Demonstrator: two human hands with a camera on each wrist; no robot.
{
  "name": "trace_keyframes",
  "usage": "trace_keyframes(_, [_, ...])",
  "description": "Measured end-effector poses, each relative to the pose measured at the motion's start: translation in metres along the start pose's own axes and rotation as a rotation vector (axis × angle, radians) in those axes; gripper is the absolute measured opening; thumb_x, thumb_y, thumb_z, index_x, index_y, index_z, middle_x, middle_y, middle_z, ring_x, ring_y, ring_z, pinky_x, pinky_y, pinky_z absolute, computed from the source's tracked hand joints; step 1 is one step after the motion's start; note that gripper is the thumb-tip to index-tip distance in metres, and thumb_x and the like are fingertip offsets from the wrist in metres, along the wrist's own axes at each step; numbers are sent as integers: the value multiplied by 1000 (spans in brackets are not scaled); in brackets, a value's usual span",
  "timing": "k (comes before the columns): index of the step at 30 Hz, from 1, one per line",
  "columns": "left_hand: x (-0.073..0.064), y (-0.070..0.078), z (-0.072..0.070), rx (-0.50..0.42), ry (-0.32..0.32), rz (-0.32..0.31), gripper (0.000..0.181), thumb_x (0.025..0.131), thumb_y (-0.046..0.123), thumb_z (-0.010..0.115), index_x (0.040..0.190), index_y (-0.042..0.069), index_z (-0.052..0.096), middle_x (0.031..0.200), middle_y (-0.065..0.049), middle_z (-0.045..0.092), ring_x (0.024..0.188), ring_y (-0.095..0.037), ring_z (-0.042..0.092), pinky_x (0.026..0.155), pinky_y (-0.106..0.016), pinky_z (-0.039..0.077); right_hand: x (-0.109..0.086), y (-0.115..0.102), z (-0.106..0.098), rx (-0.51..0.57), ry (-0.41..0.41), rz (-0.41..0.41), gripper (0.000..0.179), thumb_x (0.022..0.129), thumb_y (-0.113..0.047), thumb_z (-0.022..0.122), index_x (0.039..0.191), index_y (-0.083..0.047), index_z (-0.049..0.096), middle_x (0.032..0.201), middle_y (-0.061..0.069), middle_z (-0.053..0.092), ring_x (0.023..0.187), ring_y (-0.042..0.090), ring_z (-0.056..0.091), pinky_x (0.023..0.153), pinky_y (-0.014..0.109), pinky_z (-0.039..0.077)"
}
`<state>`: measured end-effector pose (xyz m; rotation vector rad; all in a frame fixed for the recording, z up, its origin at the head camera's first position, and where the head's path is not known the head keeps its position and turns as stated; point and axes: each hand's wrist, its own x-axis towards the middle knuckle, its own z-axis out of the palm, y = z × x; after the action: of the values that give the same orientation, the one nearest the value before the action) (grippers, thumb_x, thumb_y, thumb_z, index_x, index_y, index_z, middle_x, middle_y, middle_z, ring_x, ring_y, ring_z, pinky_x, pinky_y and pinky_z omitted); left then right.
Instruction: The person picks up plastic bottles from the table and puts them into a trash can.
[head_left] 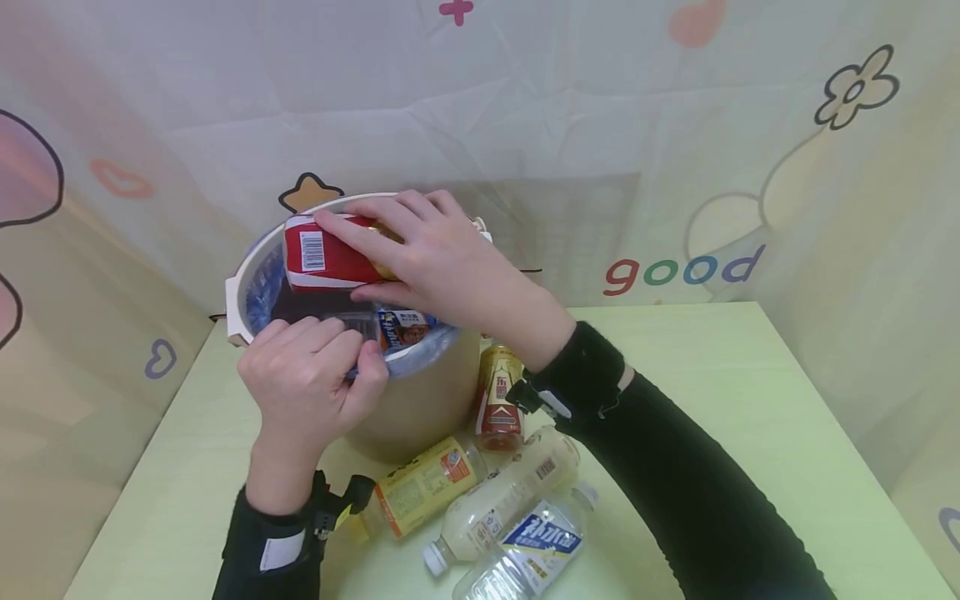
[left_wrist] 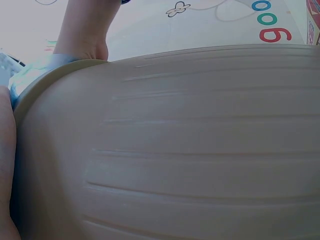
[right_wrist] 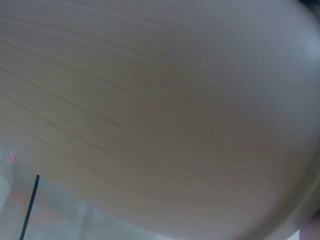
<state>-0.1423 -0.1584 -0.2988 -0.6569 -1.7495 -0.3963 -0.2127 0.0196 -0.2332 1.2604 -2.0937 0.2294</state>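
In the head view, my right hand [head_left: 438, 250] holds a red-and-gold drink can [head_left: 337, 254] over the mouth of a beige trash bin [head_left: 420, 408], fingers across its top and thumb below. The can lies sideways, its barcode toward me. My left hand [head_left: 307, 375] grips the bin's near-left rim with curled fingers. A blue plastic liner [head_left: 423, 357] covers the inside, and a clear bottle with a blue label [head_left: 405, 328] lies within. Both wrist views are mostly filled by the ribbed bin wall [left_wrist: 200, 140]; the can is hidden there.
Near the bin's right side is a red-and-gold labelled bottle [head_left: 500, 400]. In front lie a yellow-labelled bottle [head_left: 431, 486], a milky white bottle [head_left: 510, 492] and a clear bottle with a blue label [head_left: 536, 542] on the pale table [head_left: 720, 400]. A printed curtain [head_left: 525, 125] hangs behind.
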Motion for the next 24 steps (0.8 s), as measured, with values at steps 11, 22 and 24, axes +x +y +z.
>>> trace_keyframes(11, [0, 1, 0, 5, -6, 0, 40, 87, 32, 45, 53, 11, 48, 52, -6, 50, 44, -26, 45, 45, -37, 32, 1, -2, 2, 172, -114, -48, 74, 92, -61, 49, 152, -18, 45, 141, 1, 55, 134, 16, 44, 108, 32, 34])
trace_keyframes(22, [0, 1, 0, 0, -8, -1, 37, 84, 30, 47, 52, 10, 46, 51, -5, 46, 45, -25, 43, 45, -37, 28, 4, -4, 1, 221, -426, 105, 79, 88, -60, 56, 155, -24, 38, 138, -3, 53, 124, 12, 48, 105, 28, 37])
trace_keyframes(24, [0, 1, 0, -2, -11, -3, 37, 84, 30, 48, 52, 10, 47, 51, -5, 46, 45, -25, 43, 44, -37, 28, 4, -5, 1, 208, -450, 111, 79, 87, -61, 56, 155, -26, 37, 138, -5, 53, 123, 10, 49, 104, 25, 37])
